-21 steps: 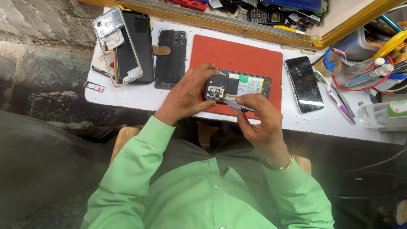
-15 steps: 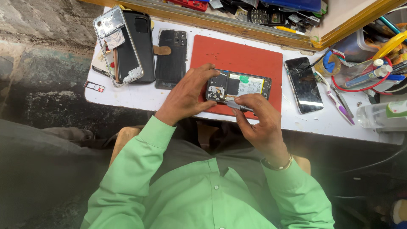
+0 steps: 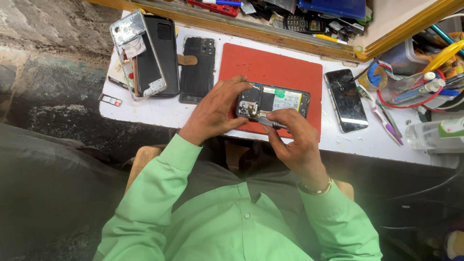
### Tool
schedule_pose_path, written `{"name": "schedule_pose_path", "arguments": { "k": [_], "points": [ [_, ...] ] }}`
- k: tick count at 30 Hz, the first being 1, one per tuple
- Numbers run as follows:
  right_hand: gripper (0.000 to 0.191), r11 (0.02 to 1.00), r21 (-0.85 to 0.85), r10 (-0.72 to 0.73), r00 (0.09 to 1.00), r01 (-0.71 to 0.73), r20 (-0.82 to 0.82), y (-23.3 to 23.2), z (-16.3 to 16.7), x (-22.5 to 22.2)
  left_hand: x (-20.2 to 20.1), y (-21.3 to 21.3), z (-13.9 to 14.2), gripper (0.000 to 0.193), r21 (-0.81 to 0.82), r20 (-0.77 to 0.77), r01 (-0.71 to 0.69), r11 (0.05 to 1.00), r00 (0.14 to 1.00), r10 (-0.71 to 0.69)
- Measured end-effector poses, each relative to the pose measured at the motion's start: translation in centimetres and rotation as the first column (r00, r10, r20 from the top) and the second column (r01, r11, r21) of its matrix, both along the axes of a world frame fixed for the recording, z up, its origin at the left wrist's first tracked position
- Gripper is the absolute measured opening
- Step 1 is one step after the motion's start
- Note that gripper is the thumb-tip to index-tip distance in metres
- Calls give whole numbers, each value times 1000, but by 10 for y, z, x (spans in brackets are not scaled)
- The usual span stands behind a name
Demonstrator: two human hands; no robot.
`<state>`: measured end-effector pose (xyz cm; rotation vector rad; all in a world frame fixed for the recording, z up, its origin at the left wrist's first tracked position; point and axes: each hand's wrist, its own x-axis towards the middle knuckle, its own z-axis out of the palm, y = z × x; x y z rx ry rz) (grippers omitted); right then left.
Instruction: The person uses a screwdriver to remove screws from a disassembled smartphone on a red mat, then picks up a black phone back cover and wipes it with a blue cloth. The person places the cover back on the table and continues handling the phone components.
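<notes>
An opened phone with its back off, battery and board showing, lies on a red mat at the near edge of a white bench. My left hand grips the phone's left end, thumb and fingers around it. My right hand pinches a thin metal tool, a screwdriver or tweezers, whose tip touches the phone's lower left part near the board. Both sleeves are light green.
Left of the mat lie a black back cover, a black phone and a silver frame. A small SIM tray sits near the left edge. A black-screened phone and pens lie right.
Almost nothing differs. Both hands stay on the opened phone; the right hand's tool tip has shifted very slightly over the board.
</notes>
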<state>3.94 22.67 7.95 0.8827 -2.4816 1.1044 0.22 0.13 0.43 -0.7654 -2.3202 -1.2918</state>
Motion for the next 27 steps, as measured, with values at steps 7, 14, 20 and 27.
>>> {"name": "schedule_pose_path", "arguments": {
  "k": [7, 14, 20, 27],
  "points": [
    [27, 997, 55, 64, 998, -62, -22, -6, 11, -5, -6, -1, -5, 89, -13, -9, -1, 1000, 1000, 1],
    [24, 977, 155, 142, 989, -148, 49, -12, 26, -19, -8, 0, -6, 91, 0, -12, 6, 1000, 1000, -6],
    [22, 886, 453, 87, 995, -101, 51, -29, 43, -41, -9, -1, -1, 83, -33, 88, -12, 999, 996, 14],
    [27, 909, 286, 247, 945, -304, 216, -41, 54, -62, -12, 0, -1, 81, -39, 158, -20, 999, 987, 26]
  ]
}}
